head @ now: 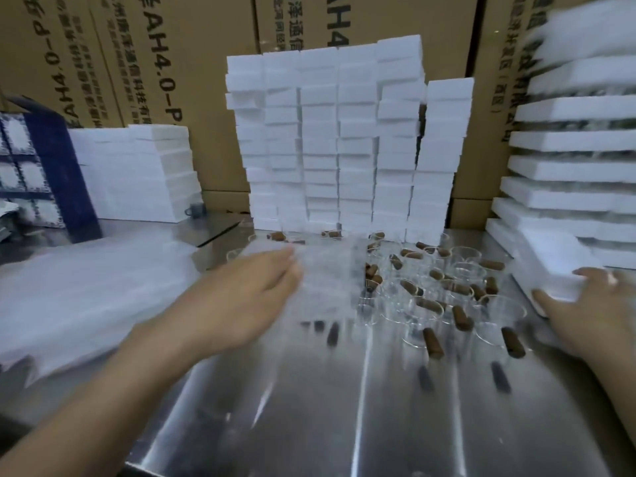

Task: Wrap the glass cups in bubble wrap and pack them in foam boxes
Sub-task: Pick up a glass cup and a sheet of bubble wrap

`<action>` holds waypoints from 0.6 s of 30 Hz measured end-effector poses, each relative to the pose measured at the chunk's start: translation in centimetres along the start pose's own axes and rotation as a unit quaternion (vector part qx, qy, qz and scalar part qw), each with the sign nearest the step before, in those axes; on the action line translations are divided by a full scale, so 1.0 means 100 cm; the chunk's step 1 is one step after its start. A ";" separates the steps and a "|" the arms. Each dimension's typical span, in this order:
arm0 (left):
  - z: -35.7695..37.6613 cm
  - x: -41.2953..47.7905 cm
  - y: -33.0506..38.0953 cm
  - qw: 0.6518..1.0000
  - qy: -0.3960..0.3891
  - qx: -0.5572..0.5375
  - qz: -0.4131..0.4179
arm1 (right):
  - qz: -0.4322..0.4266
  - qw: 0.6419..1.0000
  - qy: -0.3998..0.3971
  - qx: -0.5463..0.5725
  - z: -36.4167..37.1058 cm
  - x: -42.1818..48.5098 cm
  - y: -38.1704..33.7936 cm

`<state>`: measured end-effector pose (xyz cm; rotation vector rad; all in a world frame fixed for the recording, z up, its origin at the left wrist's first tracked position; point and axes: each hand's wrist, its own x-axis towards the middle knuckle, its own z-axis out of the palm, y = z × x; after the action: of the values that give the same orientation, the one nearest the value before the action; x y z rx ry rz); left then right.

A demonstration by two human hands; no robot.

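Note:
Several clear glass cups (426,304) with brown wooden handles stand crowded on the steel table (309,407), right of centre. A sheet of bubble wrap (327,277) hangs blurred in front of the cups, and my left hand (247,297) holds its left edge. My right hand (592,315) grips a white foam box (547,270) at the table's right side, fingers curled over its near edge. The frame is motion-blurred, so the exact finger positions are unclear.
A tall wall of stacked foam boxes (344,142) stands behind the cups. More foam stacks (578,160) rise at the right and a lower stack (137,173) at the back left. A pile of bubble wrap sheets (86,297) lies at the left. Cardboard cartons (155,63) line the back.

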<state>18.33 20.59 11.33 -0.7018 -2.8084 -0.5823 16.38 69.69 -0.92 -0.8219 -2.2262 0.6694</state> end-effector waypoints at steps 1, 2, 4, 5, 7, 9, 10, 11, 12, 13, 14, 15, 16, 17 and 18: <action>0.020 -0.007 0.006 0.999 -0.028 0.017 0.020 | 0.001 1.000 -0.021 0.007 0.000 0.000 -0.001; 0.040 -0.013 0.007 0.998 -0.055 0.021 0.037 | 0.009 1.000 -0.029 0.009 0.000 0.002 -0.002; 0.080 -0.025 0.008 0.992 -0.113 0.015 0.049 | 0.006 1.000 -0.025 -0.011 0.001 0.003 0.004; 0.097 -0.030 0.006 0.988 -0.146 0.015 0.051 | 0.012 1.000 -0.023 -0.013 0.002 0.004 0.005; 0.124 -0.037 0.004 0.981 -0.187 0.023 0.047 | 0.010 0.999 -0.030 -0.028 0.004 0.006 0.008; 0.131 -0.035 0.003 0.981 -0.184 0.027 0.045 | -0.003 0.999 -0.028 -0.035 0.006 0.008 0.010; 0.131 -0.033 0.003 0.981 -0.185 0.029 0.043 | 0.003 0.999 -0.022 -0.029 0.005 0.007 0.009; 0.130 -0.031 0.004 0.980 -0.190 0.032 0.040 | 0.016 1.000 -0.014 -0.016 0.003 0.005 0.008; 0.127 -0.029 0.007 0.980 -0.192 0.036 0.037 | 0.022 1.000 -0.008 0.000 0.003 0.002 0.007; 0.124 -0.026 0.012 0.981 -0.183 0.044 0.040 | 0.019 1.000 -0.001 0.012 0.003 0.000 0.007; 0.118 -0.021 0.018 0.984 -0.164 0.055 0.050 | 0.011 1.000 0.007 0.016 0.003 -0.001 0.006; 0.109 -0.015 0.026 0.986 -0.137 0.065 0.065 | 0.010 1.000 0.015 0.014 0.003 -0.001 0.006; 0.101 -0.007 0.033 0.988 -0.111 0.068 0.081 | 0.012 1.000 0.024 0.012 0.003 -0.001 0.005; 0.093 0.005 0.040 0.989 -0.089 0.061 0.098 | 0.011 0.999 0.034 0.014 0.001 -0.001 0.003; 0.087 0.019 0.046 0.990 -0.069 0.045 0.116 | 0.003 0.998 0.051 0.023 -0.002 -0.002 0.000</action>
<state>18.14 28.76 5.51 -1.0676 -2.7993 -0.3752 16.65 69.58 -0.86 -0.8214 -2.1100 0.6656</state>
